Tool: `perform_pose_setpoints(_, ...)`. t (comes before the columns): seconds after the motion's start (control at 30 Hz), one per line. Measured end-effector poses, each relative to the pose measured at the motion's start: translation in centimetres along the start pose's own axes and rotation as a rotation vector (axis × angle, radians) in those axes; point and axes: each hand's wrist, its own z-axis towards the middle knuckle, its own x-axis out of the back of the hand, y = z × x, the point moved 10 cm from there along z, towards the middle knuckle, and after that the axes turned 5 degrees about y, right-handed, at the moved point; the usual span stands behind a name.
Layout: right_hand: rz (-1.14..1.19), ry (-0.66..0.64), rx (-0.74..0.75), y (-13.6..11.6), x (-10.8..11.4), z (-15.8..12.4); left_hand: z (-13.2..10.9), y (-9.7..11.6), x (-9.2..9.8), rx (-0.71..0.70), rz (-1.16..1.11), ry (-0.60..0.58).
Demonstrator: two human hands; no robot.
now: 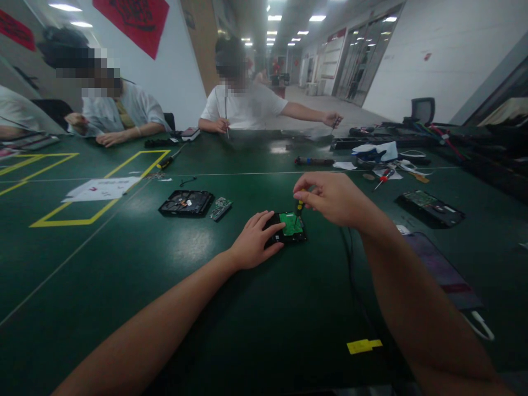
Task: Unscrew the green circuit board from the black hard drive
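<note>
A hard drive (293, 226) with its green circuit board facing up lies flat on the dark green table (214, 319). Spread across the drive's left part is my left hand (259, 239), fingers apart and pressing on it. My right hand (325, 199) pinches the handle of a small black and yellow screwdriver (299, 207) from above. The screwdriver stands nearly upright, and its tip reaches the circuit board; whether it sits in a screw is too small to tell. My left palm hides part of the drive's casing.
Another hard drive (186, 203) and a loose circuit board (221, 209) lie to the left. A third drive (431, 208) is at the right, near a dark pouch (441, 272). A yellow tag (364, 346) lies in front. Co-workers sit across the table, one holding a screwdriver.
</note>
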Motion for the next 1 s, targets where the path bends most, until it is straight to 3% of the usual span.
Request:
perform_pose_setpoints(0.63,-0.014,-0.009,0.021,-0.33,-0.18,0.08,0.12,0.21,0.12,-0.006,-0.001,0.002)
perform_pose_setpoints(1.0,-0.134,-0.002,0.066,-0.27,0.06,0.18,0.07,0.34,0.46,0.000,-0.018,0.011)
